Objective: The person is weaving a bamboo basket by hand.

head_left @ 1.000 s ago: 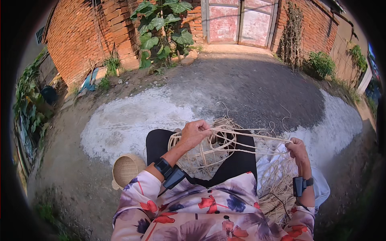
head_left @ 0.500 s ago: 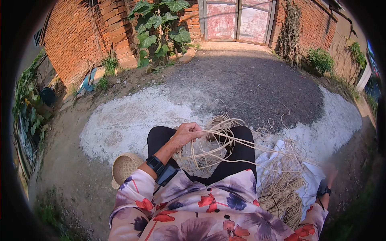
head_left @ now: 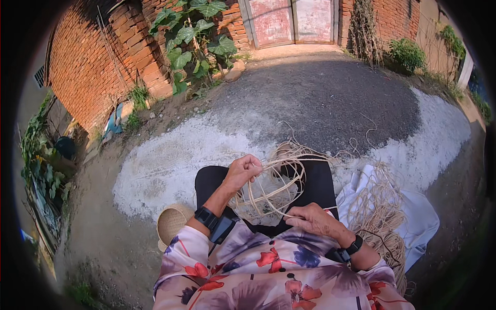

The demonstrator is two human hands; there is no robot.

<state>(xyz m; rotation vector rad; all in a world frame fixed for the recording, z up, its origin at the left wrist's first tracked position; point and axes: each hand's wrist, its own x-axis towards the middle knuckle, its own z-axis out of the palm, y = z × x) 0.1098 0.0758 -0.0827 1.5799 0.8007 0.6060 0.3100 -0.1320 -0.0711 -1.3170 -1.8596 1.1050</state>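
Over my left knee, my left hand [head_left: 244,170] pinches several strands of pale straw-coloured cord [head_left: 305,159]. Loops of that cord hang between my knees in an open, loosely woven tangle. My right hand [head_left: 312,219] is at my lap near the right thigh, its fingers closed on a strand of the cord near the bottom of the loops. A large loose heap of the same cord [head_left: 380,214] lies to my right on a white cloth [head_left: 421,206]. Where the strands cross under my fingers is too small to make out.
A small round woven basket [head_left: 173,225] stands on the ground left of my knee. Grey and whitish ground [head_left: 165,160] spreads ahead, with a dark gravel patch [head_left: 336,98]. Farther off are a leafy vine [head_left: 188,41], brick walls and a faded red double door [head_left: 294,20].
My right hand has come from the far right, beyond the cord heap, to my lap and now holds the cord. My left hand keeps its pinch. The view has shifted slightly.
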